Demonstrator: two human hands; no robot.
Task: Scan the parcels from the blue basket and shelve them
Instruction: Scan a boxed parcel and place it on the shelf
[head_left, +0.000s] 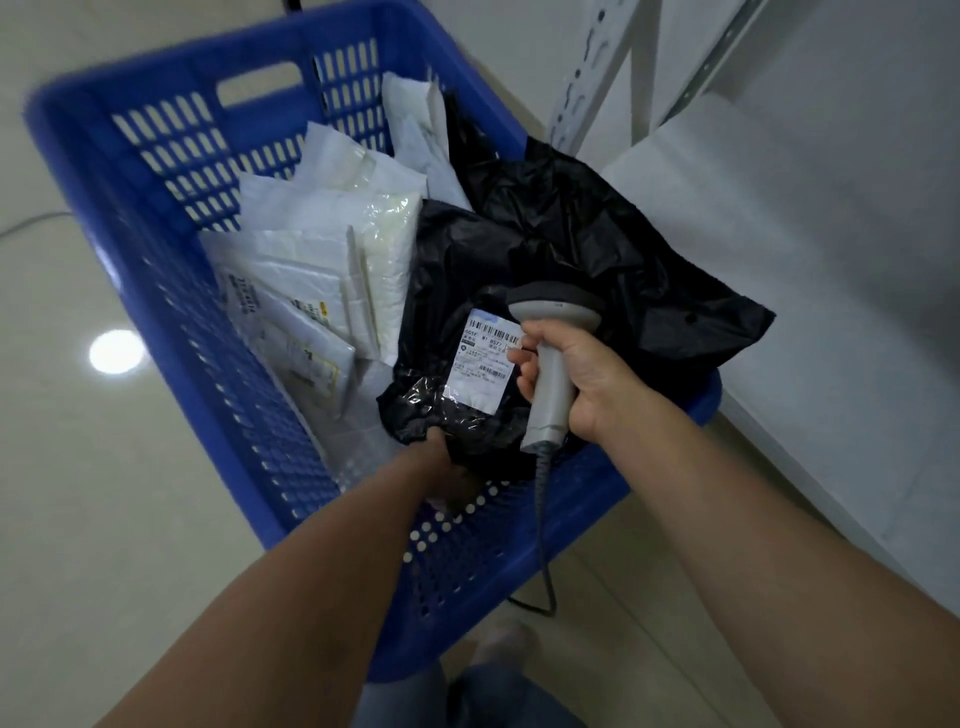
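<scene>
Blue basket (156, 73) stands on a pale tiled floor (78, 467), just beside a white shelf unit (779, 234). Inside it, white parcels (332, 249) are stacked on the left and a large crumpled black bag (597, 249) lies on the right. A black parcel (452, 426) sits at the near side of the basket with its white barcode label (485, 358) facing up. The left hand (441, 457) holds this parcel by its near edge; the fingers go under the plastic and are hidden, so their spread cannot be told. The right hand (582, 374) grips a grey scanner (549, 400), fingers curled close together round the handle, and the scanner head is over the label's right edge. The scanner cable (543, 519) hangs down outside the basket's near wall.
</scene>
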